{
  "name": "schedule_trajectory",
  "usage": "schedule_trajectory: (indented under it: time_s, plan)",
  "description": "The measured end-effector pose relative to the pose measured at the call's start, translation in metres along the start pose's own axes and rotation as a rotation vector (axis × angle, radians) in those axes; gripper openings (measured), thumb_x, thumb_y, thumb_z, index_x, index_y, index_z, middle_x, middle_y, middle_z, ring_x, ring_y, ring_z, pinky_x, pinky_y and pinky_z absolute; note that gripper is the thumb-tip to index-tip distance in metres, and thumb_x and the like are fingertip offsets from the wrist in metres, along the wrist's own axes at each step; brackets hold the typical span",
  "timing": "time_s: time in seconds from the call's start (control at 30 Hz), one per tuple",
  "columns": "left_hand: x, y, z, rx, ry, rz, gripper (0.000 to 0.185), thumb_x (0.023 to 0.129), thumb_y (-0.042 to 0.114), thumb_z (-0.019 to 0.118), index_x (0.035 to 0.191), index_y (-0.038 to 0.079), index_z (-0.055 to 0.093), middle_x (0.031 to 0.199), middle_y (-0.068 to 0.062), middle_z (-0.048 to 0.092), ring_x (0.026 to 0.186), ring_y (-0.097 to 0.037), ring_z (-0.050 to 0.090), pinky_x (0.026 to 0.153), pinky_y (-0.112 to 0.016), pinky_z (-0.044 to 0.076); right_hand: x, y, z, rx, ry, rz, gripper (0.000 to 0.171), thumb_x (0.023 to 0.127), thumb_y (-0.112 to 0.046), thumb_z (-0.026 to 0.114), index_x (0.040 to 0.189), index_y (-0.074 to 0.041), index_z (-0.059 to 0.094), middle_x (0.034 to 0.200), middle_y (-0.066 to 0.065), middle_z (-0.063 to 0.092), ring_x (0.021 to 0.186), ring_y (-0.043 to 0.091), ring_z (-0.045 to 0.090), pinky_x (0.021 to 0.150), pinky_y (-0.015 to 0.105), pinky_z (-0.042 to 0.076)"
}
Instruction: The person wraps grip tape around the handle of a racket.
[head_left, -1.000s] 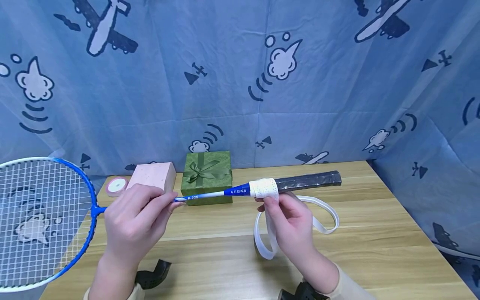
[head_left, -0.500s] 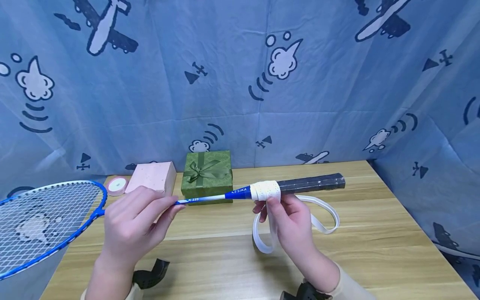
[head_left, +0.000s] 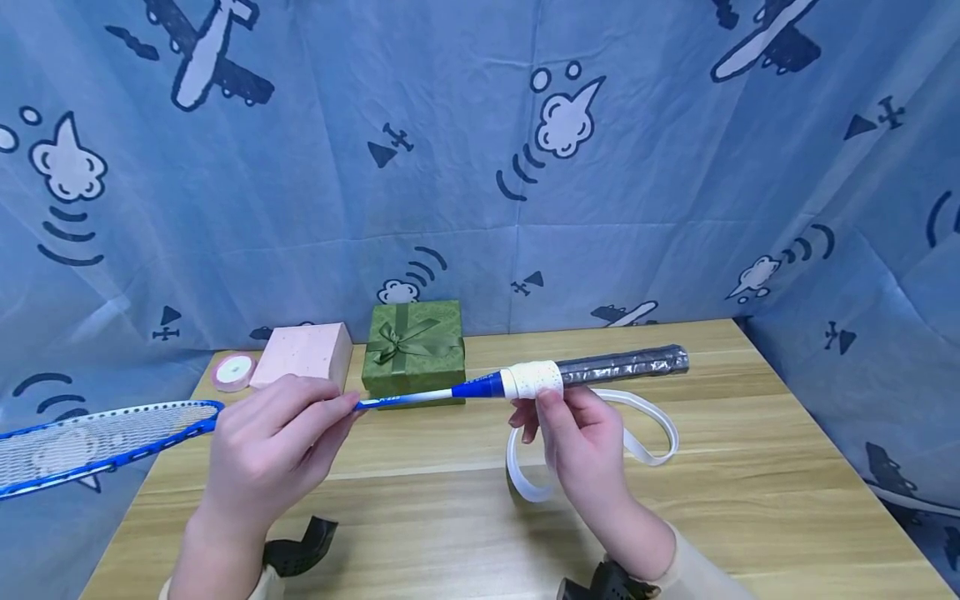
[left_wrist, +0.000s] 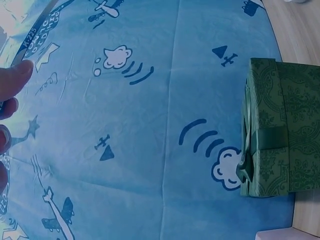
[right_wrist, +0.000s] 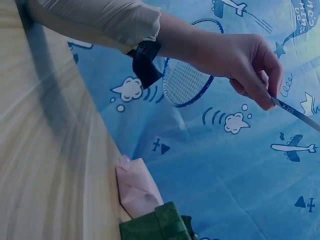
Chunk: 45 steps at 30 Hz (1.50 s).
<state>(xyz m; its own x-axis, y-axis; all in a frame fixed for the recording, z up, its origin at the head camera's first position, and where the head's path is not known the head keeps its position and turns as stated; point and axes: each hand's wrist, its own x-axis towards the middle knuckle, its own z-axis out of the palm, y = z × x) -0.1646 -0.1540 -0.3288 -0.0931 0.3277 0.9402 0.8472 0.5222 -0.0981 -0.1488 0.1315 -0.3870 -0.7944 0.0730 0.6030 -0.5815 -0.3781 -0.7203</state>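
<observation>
Head view: a blue badminton racket [head_left: 420,397] is held level above the wooden table [head_left: 465,500], its shaft pinched by the left hand [head_left: 270,450]. White grip tape [head_left: 531,380] (partly wound on the handle, the rest looped below) is pinched by the right hand [head_left: 581,442]. A green gift box [head_left: 412,346] is seen behind the shaft.

green gift box [head_left: 413,352], pink box [head_left: 303,353], ribbon spool [head_left: 233,372]

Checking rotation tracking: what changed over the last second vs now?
The racket turned about its shaft: the head went from face-on to nearly edge-on and dropped lower. The left hand kept pinching the shaft, the right hand stayed on the white grip tape; the loose tape loop shortened slightly. Green gift box, pink box and ribbon roll unmoved.
</observation>
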Motion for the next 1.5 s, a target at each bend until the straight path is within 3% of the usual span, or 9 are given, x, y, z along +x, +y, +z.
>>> schedule_trajectory:
  time_s: [0.17,0.33,0.67,0.9,0.97,1.13,1.23,1.37,1.5]
  plan:
    - [0.0017,0.0029,0.0013,0.053,0.007,-0.006,0.029,0.102,0.020,0.067,0.080,0.003,0.079,0.072,-0.004,0.070,0.055,-0.022,0.060,0.048,-0.035,0.048,0.0022,0.0000,-0.0024,0.006,0.031,0.027,0.025,0.103,0.010,0.048,0.100,0.002,0.071,0.088,0.010,0.076,0.070,0.017,0.071,0.056,0.024,0.054]
    - [0.0025,0.0044,0.0003,0.064,-0.003,-0.001,0.032,0.103,0.022,0.066,0.081,0.003,0.079,0.072,-0.005,0.071,0.056,-0.022,0.063,0.049,-0.037,0.050,0.0025,-0.0029,-0.0057,-0.068,0.060,0.108,0.025,0.101,0.009,0.050,0.101,-0.005,0.071,0.086,0.006,0.075,0.069,0.015,0.070,0.056,0.023,0.055]
    - [0.0021,0.0045,-0.0007,0.047,-0.078,-0.010,0.034,0.104,0.026,0.064,0.082,0.003,0.078,0.074,-0.003,0.070,0.059,-0.017,0.064,0.054,-0.038,0.055,0.0001,0.0024,-0.0026,-0.072,0.060,-0.037,0.027,0.103,0.009,0.047,0.094,0.001,0.072,0.083,0.007,0.075,0.063,0.013,0.067,0.055,0.023,0.054]
    - [-0.0011,0.0003,-0.0001,-0.003,-0.087,-0.029,0.033,0.104,0.027,0.065,0.083,0.004,0.078,0.074,-0.002,0.070,0.057,-0.015,0.063,0.051,-0.032,0.052,-0.0015,0.0003,-0.0056,-0.204,0.073,0.002,0.019,0.098,0.010,0.055,0.082,0.008,0.064,0.064,0.000,0.064,0.055,0.011,0.061,0.047,0.024,0.048]
    - [-0.0020,-0.0009,0.0003,-0.024,-0.094,-0.038,0.034,0.104,0.027,0.064,0.083,0.004,0.077,0.074,-0.002,0.070,0.056,-0.015,0.063,0.051,-0.031,0.051,-0.0026,-0.0004,-0.0066,-0.217,0.064,-0.002,0.017,0.097,0.010,0.056,0.083,0.006,0.065,0.064,0.000,0.064,0.055,0.011,0.061,0.047,0.024,0.048]
    - [-0.0025,-0.0004,0.0004,-0.031,-0.108,-0.035,0.035,0.105,0.027,0.063,0.084,0.003,0.077,0.074,-0.002,0.070,0.055,-0.014,0.061,0.050,-0.029,0.049,-0.0030,-0.0013,-0.0070,-0.149,0.030,-0.046,0.020,0.097,0.010,0.057,0.104,-0.001,0.071,0.075,0.002,0.069,0.056,0.012,0.061,0.048,0.024,0.049]
    - [-0.0018,0.0008,0.0001,-0.031,-0.116,-0.031,0.034,0.105,0.028,0.063,0.085,0.004,0.076,0.074,-0.001,0.069,0.054,-0.013,0.059,0.048,-0.026,0.047,-0.0023,-0.0005,-0.0058,-0.111,0.009,-0.125,0.016,0.099,0.010,0.054,0.102,0.002,0.068,0.071,0.005,0.065,0.054,0.014,0.058,0.044,0.028,0.044]
    - [-0.0014,0.0011,-0.0013,0.060,-0.128,-0.065,0.038,0.105,0.035,0.062,0.083,0.007,0.076,0.070,0.002,0.066,0.049,-0.009,0.050,0.044,-0.023,0.038,-0.0024,-0.0007,-0.0039,-0.080,0.029,-0.180,0.013,0.100,0.011,0.054,0.099,0.006,0.065,0.072,0.007,0.064,0.053,0.015,0.056,0.043,0.030,0.042]
    - [-0.0029,0.0010,-0.0020,0.202,-0.116,-0.155,0.045,0.102,0.046,0.063,0.082,0.008,0.074,0.068,0.002,0.064,0.050,-0.012,0.048,0.045,-0.028,0.033,-0.0040,-0.0029,-0.0014,-0.081,0.077,-0.127,0.024,0.097,0.015,0.053,0.098,-0.001,0.070,0.071,0.002,0.066,0.052,0.013,0.057,0.044,0.026,0.044]
